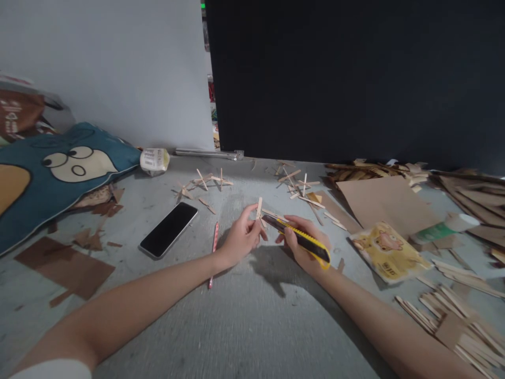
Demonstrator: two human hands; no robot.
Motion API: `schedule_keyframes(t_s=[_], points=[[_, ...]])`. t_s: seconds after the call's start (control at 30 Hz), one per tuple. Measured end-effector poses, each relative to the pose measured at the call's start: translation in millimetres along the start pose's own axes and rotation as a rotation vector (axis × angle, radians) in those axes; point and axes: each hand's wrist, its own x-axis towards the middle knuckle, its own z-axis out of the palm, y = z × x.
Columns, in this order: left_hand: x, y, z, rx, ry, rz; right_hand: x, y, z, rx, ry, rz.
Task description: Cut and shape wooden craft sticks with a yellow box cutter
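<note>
My left hand (pixel 240 238) pinches a small wooden stick (pixel 259 207) upright between thumb and fingers. My right hand (pixel 303 247) is wrapped round a yellow and black utility knife (pixel 300 238), whose front end points left at the base of the stick. Both hands hover just above the grey surface (pixel 252 316), close together. A red pencil (pixel 214 247) lies flat just left of my left wrist.
A black phone (pixel 169 229) lies left of the hands. A blue cartoon cushion (pixel 59 173) fills the far left, with brown card scraps (pixel 65 267) below it. Loose sticks (pixel 205 181) lie behind. Cardboard sheets (pixel 384 200), a yellow packet (pixel 384 251) and stick piles (pixel 453 316) crowd the right.
</note>
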Motion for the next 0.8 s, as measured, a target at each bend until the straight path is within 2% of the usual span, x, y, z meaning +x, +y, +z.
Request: schedule_keyframes(t_s=[0.1, 0.2, 0.47, 0.63, 0.8], points=[[-1, 0, -0.7, 0.044, -0.011, -0.016, -2, -2, 0, -0.005, -0.06, -0.251], [-1, -2, -1.1, 0.062, -0.023, -0.034, 1, -5, -1, -0.03, -0.099, -0.374], [-1, -1, 0.1, 0.09, -0.03, -0.027, 5, -11, -2, -0.072, -0.132, -0.388], [-2, -2, 0.1, 0.128, -0.025, -0.022, 2, -6, 1, -0.059, -0.125, -0.374], [-1, -5, -0.7, 0.104, -0.045, 0.038, 1, -1, 5, -0.007, -0.117, -0.384]])
